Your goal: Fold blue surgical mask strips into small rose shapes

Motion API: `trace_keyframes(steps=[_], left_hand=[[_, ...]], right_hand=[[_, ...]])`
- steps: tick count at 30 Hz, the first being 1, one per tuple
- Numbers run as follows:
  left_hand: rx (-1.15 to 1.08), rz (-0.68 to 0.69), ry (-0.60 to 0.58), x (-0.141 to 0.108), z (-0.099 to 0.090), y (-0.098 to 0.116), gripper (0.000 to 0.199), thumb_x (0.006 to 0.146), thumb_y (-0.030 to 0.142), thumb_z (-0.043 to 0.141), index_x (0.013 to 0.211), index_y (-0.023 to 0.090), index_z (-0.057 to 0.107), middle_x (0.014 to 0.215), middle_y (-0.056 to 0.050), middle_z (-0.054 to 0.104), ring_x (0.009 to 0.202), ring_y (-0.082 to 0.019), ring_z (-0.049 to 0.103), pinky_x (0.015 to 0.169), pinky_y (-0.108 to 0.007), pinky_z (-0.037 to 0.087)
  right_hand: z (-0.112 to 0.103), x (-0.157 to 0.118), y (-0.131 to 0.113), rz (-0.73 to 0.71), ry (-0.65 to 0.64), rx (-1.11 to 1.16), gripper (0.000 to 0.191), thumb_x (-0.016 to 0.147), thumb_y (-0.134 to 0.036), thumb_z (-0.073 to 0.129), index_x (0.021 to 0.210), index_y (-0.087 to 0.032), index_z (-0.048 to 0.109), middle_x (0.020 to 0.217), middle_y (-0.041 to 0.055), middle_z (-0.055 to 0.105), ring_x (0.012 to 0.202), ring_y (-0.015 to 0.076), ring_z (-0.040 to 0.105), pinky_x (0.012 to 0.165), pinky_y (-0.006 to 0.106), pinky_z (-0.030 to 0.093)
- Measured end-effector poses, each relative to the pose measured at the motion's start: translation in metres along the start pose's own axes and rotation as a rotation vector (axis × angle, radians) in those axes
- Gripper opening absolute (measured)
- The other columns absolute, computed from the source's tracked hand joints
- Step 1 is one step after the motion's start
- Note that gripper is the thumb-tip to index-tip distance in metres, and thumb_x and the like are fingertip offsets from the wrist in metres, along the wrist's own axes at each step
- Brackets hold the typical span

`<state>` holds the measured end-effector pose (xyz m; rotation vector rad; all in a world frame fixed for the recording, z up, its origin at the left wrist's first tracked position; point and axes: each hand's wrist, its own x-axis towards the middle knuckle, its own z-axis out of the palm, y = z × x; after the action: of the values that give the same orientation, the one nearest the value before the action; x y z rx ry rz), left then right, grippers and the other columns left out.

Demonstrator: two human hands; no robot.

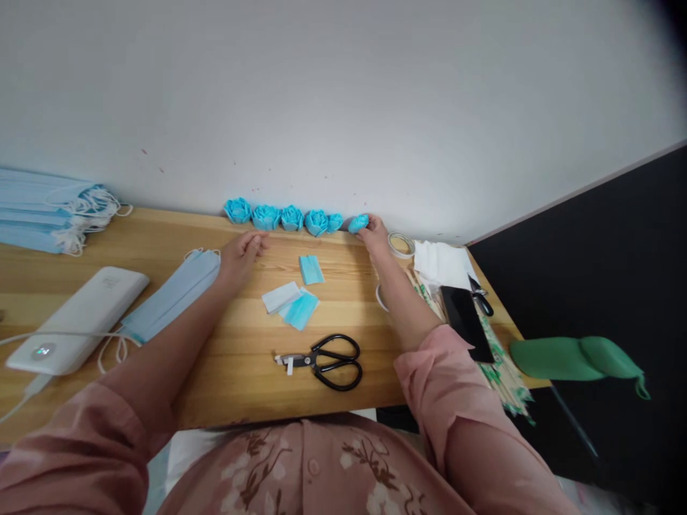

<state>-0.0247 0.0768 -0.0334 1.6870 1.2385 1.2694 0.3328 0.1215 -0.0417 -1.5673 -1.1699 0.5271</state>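
My right hand (pixel 376 234) is closed on a blue folded flower (pixel 358 224) at the back edge of the table, its fingers at the flower's right side. Several more blue flowers (pixel 292 217) stand in a row to the left, against the wall. My left hand (pixel 244 254) rests on the wood just in front of that row, fingers curled together and nothing visible in them. Between my arms lie a small blue folded piece (pixel 311 270), a blue cut piece (pixel 301 310) and a white piece (pixel 282 297). Black-handled scissors (pixel 322 362) lie nearer me, with white scraps at their blades.
On the left are a stack of face masks (pixel 37 211), loose masks (pixel 174 293) and a white power bank (pixel 80 318) with cables. At right lie a tape roll (pixel 401 245), white sheets (pixel 443 265), a phone (pixel 466 323), wrapped sticks (pixel 504 372) and a green pouch (pixel 558 357).
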Motion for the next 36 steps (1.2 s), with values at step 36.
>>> trace_keyframes(steps=[36], left_hand=[[0.033, -0.023, -0.124, 0.006, 0.003, -0.003, 0.038, 0.095, 0.036, 0.043, 0.113, 0.016, 0.070, 0.084, -0.004, 0.072, 0.068, -0.015, 0.061, 0.071, -0.027, 0.050]], right_hand=[[0.038, -0.042, -0.072, 0.154, -0.175, -0.663, 0.043, 0.086, -0.042, 0.061, 0.123, -0.021, 0.064, 0.109, 0.0110, 0.077, 0.103, 0.0300, 0.071, 0.093, 0.045, 0.054]])
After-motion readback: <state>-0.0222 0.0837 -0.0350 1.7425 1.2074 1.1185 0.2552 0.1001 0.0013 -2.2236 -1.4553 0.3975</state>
